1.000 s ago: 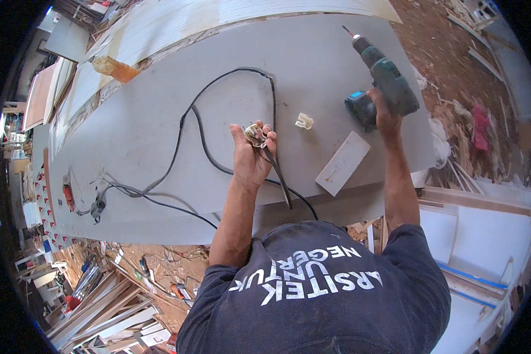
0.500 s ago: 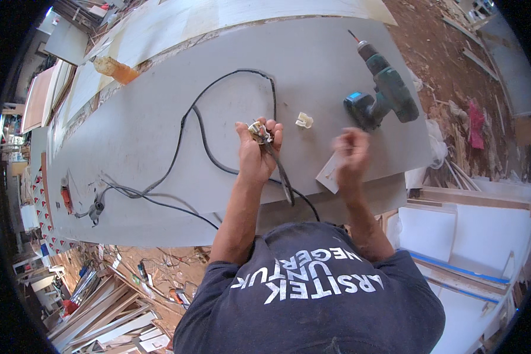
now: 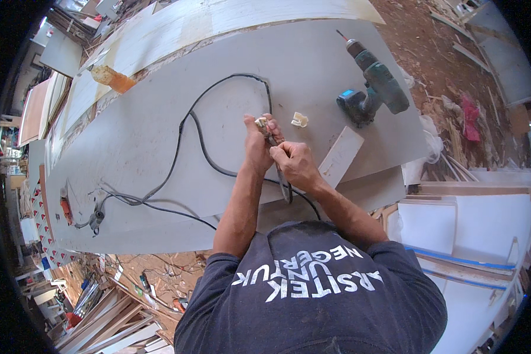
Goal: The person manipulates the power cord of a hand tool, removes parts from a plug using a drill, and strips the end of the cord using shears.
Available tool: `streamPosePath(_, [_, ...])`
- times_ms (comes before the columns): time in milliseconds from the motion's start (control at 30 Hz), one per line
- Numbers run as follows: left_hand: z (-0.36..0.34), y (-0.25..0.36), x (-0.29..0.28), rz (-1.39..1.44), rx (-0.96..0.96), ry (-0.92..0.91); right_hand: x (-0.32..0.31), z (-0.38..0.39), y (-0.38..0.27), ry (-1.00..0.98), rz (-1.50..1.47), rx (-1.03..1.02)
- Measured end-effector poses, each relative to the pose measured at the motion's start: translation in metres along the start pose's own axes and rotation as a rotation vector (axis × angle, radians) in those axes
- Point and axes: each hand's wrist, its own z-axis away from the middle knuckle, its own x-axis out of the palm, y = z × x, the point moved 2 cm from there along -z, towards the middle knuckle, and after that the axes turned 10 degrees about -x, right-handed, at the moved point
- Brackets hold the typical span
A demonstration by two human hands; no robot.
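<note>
My left hand (image 3: 258,144) is closed around a small cream electrical fitting (image 3: 261,122), mostly hidden by the fingers. A dark cable (image 3: 285,186) hangs from the fitting in a loop toward the table's near edge. My right hand (image 3: 295,162) meets the left, its thumb and fingers pinched on the cable just below the fitting. On the table, slightly to the right, lies a loose cream plastic piece (image 3: 300,120) that looks like part of such a fitting. The black cord (image 3: 177,141) curves away leftward across the surface.
A teal-and-black cordless drill (image 3: 377,82) lies at the right of the grey table (image 3: 141,118), near a pale flat strip (image 3: 342,154). An orange bottle (image 3: 113,79) lies far left; a red-handled tool (image 3: 65,206) and a grey plug-like piece (image 3: 96,218) sit at the left end.
My right hand has moved left from above the pale strip to the cable beside my left hand. My left hand has turned, covering more of the cream fitting.
</note>
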Motion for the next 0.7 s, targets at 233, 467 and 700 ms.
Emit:
streamPosePath(233, [-0.007, 0.013, 0.006, -0.070, 0.085, 0.069, -0.013, 0.014, -0.012, 0.075, -0.009, 0.092])
streamPosePath(467, [-0.015, -0.001, 0.016, -0.232, 0.032, 0.269, -0.067, 0.024, 0.023, 0.211, 0.249, 0.230])
streamPosePath(700, [-0.016, -0.001, 0.005, -0.485, 0.034, 0.328, -0.100, 0.052, 0.048, 0.375, 0.552, 0.148])
